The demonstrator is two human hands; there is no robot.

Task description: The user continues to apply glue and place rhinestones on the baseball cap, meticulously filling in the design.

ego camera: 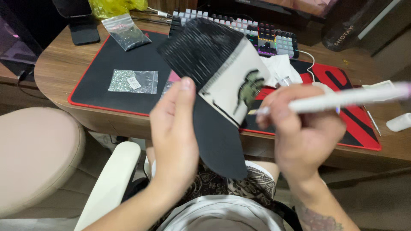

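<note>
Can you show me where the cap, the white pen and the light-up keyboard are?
Black-and-white mesh-backed cap (227,81), head view: on its white front panel.
Slim white pen (342,97), head view: middle of its barrel.
Backlit keyboard (274,40), head view: on its glowing right-hand keys.

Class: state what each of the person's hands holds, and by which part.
Left hand holds the cap by its black brim. Right hand holds the white pen near its tip end.

The wooden counter (60,64) carries a black desk mat with red edging (111,64). On the mat lie two clear zip bags of small pieces (133,81) (126,32) and a keyboard with lit keys (265,38). A white bottle (399,122) lies on the counter's right edge.
</note>
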